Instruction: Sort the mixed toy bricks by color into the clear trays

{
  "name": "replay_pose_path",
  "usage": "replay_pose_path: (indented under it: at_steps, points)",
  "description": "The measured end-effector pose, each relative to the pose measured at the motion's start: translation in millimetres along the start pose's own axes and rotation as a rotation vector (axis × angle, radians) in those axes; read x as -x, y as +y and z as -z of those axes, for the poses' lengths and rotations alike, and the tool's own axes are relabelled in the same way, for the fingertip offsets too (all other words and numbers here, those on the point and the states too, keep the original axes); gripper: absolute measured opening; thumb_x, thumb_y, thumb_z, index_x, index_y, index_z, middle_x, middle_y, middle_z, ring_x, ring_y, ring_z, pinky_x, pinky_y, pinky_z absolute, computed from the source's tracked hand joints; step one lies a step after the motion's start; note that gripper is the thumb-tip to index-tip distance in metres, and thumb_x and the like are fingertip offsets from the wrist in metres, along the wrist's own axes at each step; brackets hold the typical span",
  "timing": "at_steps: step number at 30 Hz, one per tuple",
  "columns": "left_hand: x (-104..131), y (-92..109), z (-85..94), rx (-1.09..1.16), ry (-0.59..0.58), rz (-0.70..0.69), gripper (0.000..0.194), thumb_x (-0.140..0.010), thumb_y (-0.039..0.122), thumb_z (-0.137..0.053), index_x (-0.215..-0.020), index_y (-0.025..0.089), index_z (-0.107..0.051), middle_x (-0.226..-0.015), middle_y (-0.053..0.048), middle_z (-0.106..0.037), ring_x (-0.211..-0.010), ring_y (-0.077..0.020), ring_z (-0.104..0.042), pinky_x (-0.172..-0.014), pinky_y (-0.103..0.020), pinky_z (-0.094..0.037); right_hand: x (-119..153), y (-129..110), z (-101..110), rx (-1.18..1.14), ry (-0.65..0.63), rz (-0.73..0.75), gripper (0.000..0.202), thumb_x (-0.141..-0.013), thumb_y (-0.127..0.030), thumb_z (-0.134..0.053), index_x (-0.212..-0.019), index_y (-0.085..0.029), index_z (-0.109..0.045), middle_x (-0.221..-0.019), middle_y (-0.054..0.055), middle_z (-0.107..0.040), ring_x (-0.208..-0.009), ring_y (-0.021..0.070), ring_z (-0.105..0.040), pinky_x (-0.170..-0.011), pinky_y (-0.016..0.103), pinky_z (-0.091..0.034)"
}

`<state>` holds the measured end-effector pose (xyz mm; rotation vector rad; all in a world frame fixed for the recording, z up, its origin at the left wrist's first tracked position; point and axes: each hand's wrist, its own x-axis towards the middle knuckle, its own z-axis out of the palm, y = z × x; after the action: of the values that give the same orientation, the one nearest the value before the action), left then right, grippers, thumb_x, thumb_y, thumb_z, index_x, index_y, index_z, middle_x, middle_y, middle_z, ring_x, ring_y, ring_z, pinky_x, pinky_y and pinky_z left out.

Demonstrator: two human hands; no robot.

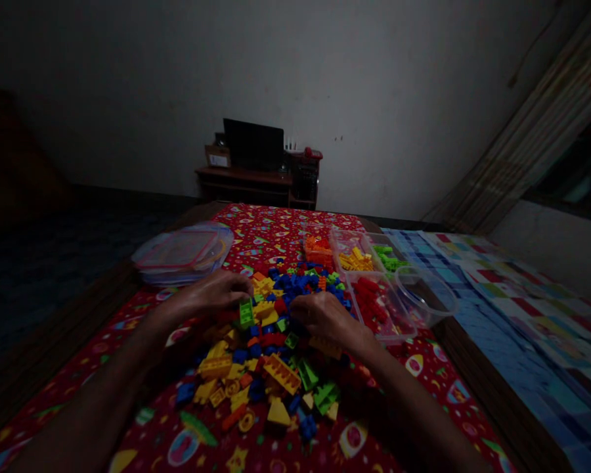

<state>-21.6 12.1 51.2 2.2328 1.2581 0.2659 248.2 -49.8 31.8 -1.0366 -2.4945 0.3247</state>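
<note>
A mixed heap of plastic toy building bricks [276, 374] in yellow, blue, green, red and orange lies on a red patterned cloth. My left hand [221, 290] is at the heap's left side, fingers curled together, with a green brick [246, 314] at its fingertips. Over the right side of the heap, my right hand [322, 314] has its fingers bent down among the bricks. Its fingertips are partly hidden, and what they hold, if anything, cannot be made out. Blue bricks [295, 284] lie just beyond it.
Clear boxes at the right hold sorted bricks: orange bricks [318, 248], yellow bricks [356, 259], green bricks [388, 257] and red bricks [369, 302]. Beside them stands a round clear tub [446, 303]. Stacked lids [177, 253] lie at the left. A monitor [254, 146] stands behind.
</note>
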Motion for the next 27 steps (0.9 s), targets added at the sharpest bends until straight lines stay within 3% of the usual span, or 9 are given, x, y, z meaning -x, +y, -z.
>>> replay_pose_path:
  at_steps: [4,7,13,15,20,27]
  points:
    - [-2.8,5.3,-0.6,0.076,0.134,0.037,0.028,-0.069,0.043,-0.050,-0.075,0.019,-0.062,-0.071,-0.002,-0.065,-0.069,-0.0193,-0.060,-0.063,-0.027,-0.047,1.8,-14.1,-8.0,0.201,-0.015,0.039,0.011,-0.089,-0.024,-0.058,-0.096,-0.016,-0.063,-0.088,0.007,-0.061,-0.077,0.0147,-0.052,-0.067,0.025,-0.036]
    - [-4.5,8.2,-5.8,0.150,0.205,0.089,0.028,-0.066,0.046,-0.052,-0.073,0.020,-0.061,-0.072,-0.002,-0.066,-0.066,-0.0201,-0.062,-0.062,-0.029,-0.049,-5.0,-23.8,-16.6,0.321,-0.090,0.022,0.010,-0.088,-0.025,-0.059,-0.091,-0.017,-0.062,-0.092,0.009,-0.061,-0.085,0.0187,-0.051,-0.070,0.027,-0.038]
    - [-5.2,16.0,-15.0,0.271,0.172,0.157,0.033,-0.068,0.049,-0.052,-0.083,0.020,-0.058,-0.063,0.001,-0.064,-0.058,-0.0205,-0.064,-0.056,-0.030,-0.050,-10.7,-24.4,-20.2,0.305,-0.181,0.002,0.010,-0.085,-0.019,-0.057,-0.094,-0.016,-0.060,-0.087,0.007,-0.061,-0.079,0.0181,-0.053,-0.066,0.027,-0.038]
    - [-6.2,12.9,-15.4,0.213,0.198,0.112,0.031,-0.070,0.047,-0.051,-0.083,0.020,-0.059,-0.064,0.001,-0.065,-0.060,-0.0195,-0.063,-0.057,-0.028,-0.049,-9.0,-20.3,-19.0,0.203,-0.126,0.022,0.013,-0.085,-0.019,-0.057,-0.097,-0.015,-0.060,-0.088,0.007,-0.061,-0.080,0.0175,-0.054,-0.068,0.026,-0.039]
    - [-9.7,9.1,-18.7,0.054,0.271,-0.002,0.028,-0.073,0.044,-0.046,-0.078,0.020,-0.059,-0.070,-0.001,-0.065,-0.064,-0.0177,-0.060,-0.059,-0.026,-0.046,-7.1,-10.9,-19.2,-0.104,0.213,-0.045,0.031,-0.089,-0.028,-0.054,-0.118,-0.017,-0.054,-0.099,0.007,-0.061,-0.090,0.0167,-0.056,-0.079,0.028,-0.043]
    - [-13.5,36.1,-39.5,-0.139,0.356,0.047,0.018,-0.072,0.027,-0.041,-0.078,0.021,-0.056,-0.070,-0.001,-0.066,-0.066,-0.0175,-0.062,-0.062,-0.025,-0.045,-8.7,-12.3,-33.0,-0.244,0.330,-0.069,0.041,-0.090,-0.029,-0.055,-0.128,-0.015,-0.051,-0.101,0.009,-0.064,-0.089,0.0172,-0.060,-0.079,0.029,-0.048]
